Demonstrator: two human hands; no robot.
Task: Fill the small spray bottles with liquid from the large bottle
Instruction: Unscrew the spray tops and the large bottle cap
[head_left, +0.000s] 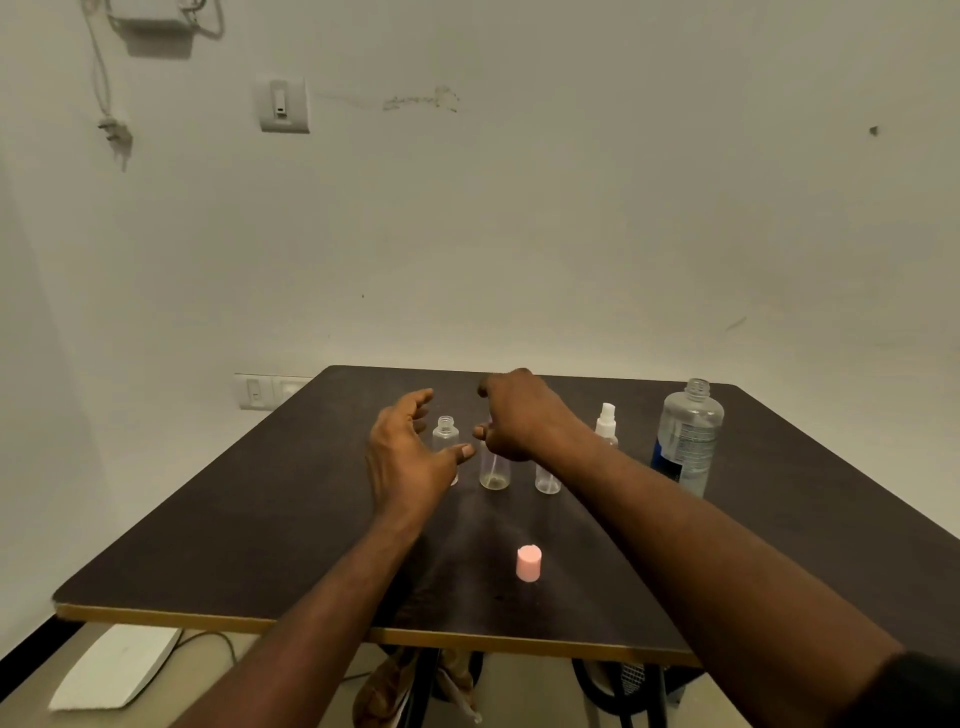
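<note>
From my head cam I've got both hands out over the dark table (218, 525). My left hand (402, 452) has its fingers spread and relaxed, cupped beside the open small bottle (445, 439), with the thumb crossing in front of its lower part. Looks like it isn't actually gripping it, but I can't swear there's no contact. My right hand (517, 415) is curled over the top of the middle small bottle (494, 467), and it covers the neck completely, so I honestly can't tell whether the fingers are pinching something there or just hovering.

The small bottles are clear plastic cylinders. The middle one has a thin tube running down inside. A third one (548, 480) is mostly hidden behind my right wrist, and a fourth bottle with a white spray top (606, 422) pokes up behind my forearm. The large bottle (688, 439) stands uncapped off to the right, clear with a printed label, well apart from both hands. A pink cap (529, 563) sits alone near the front edge, matte and round.
</note>
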